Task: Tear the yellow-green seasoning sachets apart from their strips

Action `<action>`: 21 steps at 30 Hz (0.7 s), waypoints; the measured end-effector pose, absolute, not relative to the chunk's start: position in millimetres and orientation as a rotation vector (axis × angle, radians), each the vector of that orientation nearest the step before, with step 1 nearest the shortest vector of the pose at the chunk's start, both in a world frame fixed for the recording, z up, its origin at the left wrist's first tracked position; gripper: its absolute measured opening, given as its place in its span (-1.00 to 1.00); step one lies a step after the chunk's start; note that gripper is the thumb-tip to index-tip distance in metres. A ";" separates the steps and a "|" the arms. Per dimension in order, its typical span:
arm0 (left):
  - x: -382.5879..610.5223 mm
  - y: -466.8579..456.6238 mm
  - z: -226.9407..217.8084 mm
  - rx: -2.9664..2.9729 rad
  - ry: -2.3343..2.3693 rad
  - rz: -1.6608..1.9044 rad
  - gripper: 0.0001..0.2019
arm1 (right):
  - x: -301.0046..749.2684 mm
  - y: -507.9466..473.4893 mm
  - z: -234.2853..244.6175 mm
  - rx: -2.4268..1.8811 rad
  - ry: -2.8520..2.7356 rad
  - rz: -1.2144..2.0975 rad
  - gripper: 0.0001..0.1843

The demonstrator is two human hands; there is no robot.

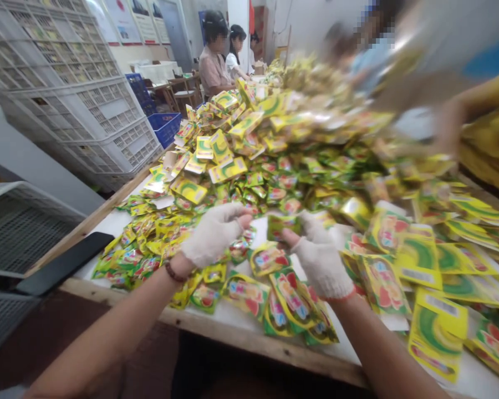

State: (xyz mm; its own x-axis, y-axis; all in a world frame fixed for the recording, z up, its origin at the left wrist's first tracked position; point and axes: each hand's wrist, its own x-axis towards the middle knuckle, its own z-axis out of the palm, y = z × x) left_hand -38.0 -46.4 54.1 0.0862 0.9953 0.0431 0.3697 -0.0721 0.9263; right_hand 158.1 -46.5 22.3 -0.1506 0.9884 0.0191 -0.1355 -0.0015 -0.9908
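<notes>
Both my hands wear white knit gloves with open fingertips and hover over a big heap of green and yellow sachets on a white table. My left hand is curled, its fingers closed over small sachets beneath it. My right hand pinches a green sachet at its fingertips. Flat sachets with red and blue print lie just below my wrists, near the front edge.
Stacked white plastic crates stand at the left, with blue crates behind them. A black flat object lies on the table's left corner. Two people sit at the far end. A blurred person in yellow is at the right.
</notes>
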 end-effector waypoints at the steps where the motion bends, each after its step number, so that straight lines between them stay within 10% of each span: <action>1: -48.8 -43.1 58.6 1.715 1.520 0.901 -0.77 | 160.9 -45.9 22.4 -1.055 -1.217 1.324 -0.51; 7: -87.9 -35.1 38.7 2.312 1.973 -0.076 -0.83 | 166.5 -48.2 22.4 -1.062 -1.252 1.344 -0.51; 21: -77.2 -33.7 17.5 2.440 1.961 0.026 -0.78 | 159.4 -48.2 13.2 -1.047 -1.410 1.378 -0.70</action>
State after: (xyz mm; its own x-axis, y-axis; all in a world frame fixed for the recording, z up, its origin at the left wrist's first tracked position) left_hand -77.2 -33.7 17.5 0.2149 0.9766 0.0060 0.9764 -0.2150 0.0189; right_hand 159.4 -48.2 13.2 -0.2592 0.9653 0.0310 -0.0090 0.0296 -0.9995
